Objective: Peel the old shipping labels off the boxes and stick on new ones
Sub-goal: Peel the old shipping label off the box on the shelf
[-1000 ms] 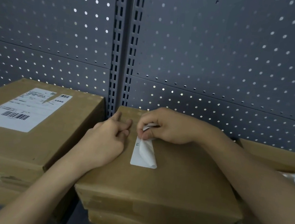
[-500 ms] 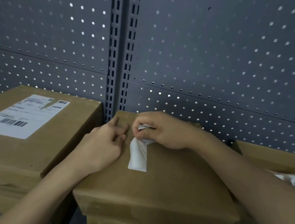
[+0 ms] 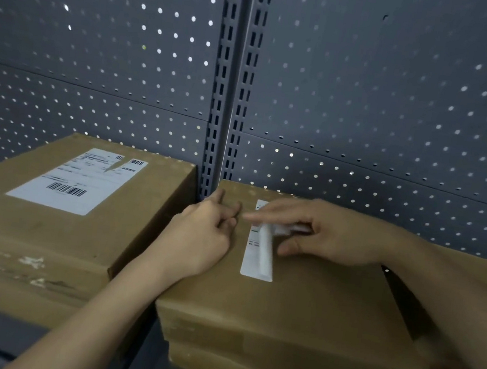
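Note:
A brown cardboard box (image 3: 297, 304) lies in the middle on top of another one. A narrow white strip of the old label (image 3: 252, 257) still sticks to its top, and its right edge curls up in a roll. My left hand (image 3: 203, 235) rests on the box just left of the strip, fingers loosely bent. My right hand (image 3: 329, 234) reaches in from the right and pinches the lifted white flap of the label between thumb and fingers. The index finger stretches left across the strip. The hand covers part of the flap.
To the left stands a bigger box (image 3: 40, 243) with a full white barcode label (image 3: 80, 181) on top. Another box (image 3: 480, 274) lies at the right behind my right arm. A grey pegboard wall (image 3: 371, 108) with a slotted upright post closes off the back.
My right hand has shifted to the right and its fingers have stretched out, drawing the loose flap with it. More of the stuck strip shows now. My left hand has stayed in place.

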A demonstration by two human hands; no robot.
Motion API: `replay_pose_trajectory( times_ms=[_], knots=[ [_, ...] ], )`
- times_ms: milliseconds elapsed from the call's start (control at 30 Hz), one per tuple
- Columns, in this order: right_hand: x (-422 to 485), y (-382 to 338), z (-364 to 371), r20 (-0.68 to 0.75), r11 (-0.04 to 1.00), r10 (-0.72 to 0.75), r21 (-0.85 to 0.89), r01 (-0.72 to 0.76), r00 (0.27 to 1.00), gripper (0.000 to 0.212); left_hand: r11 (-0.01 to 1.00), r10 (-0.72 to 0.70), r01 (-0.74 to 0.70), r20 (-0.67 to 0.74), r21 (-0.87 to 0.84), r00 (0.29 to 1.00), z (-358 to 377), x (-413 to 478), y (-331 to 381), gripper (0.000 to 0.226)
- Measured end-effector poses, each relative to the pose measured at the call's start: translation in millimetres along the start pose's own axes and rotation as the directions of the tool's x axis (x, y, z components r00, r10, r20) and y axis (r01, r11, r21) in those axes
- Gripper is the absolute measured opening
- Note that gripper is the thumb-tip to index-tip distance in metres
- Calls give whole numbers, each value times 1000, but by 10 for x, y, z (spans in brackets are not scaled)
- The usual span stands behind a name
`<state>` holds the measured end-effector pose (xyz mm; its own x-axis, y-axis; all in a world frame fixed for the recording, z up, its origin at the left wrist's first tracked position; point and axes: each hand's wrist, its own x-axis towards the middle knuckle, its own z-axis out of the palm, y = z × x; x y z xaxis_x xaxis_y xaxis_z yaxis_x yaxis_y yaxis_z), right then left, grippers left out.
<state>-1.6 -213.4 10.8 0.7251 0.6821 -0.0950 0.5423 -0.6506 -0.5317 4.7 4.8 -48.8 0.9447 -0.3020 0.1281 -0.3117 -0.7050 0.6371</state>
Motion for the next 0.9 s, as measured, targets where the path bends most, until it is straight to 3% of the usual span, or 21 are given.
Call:
replay_pose_trajectory(
  times_ms=[67,200,433,567,733,900],
  knots=[
    [57,-47,69,-10,997,-21,-70,20,1000,42,1000,-6,6,1,3,1000,5,11,-9,42],
    [146,-41,113,-120,1000,-20,-22,17,993,14,1000,-28,28,-13,0,1000,-14,8,-5,42],
    [258,-9,202,-297,998,39,-42,-54,954,6,1000,18,-18,6,-23,1000,-8,-3,-12,40],
    [334,36,183,-424,961,213,256,-109,880,20,1000,14,-14,22,-17,1000,-24,-13,5,29],
    [439,114,177,-472,924,330,338,-178,817,21,1000,5,-4,13,-11,1000,-47,-37,52,28],
    [482,171,168,-496,815,447,568,-111,745,19,1000,-4,5,18,-6,1000,-62,-65,103,35]
  ],
)
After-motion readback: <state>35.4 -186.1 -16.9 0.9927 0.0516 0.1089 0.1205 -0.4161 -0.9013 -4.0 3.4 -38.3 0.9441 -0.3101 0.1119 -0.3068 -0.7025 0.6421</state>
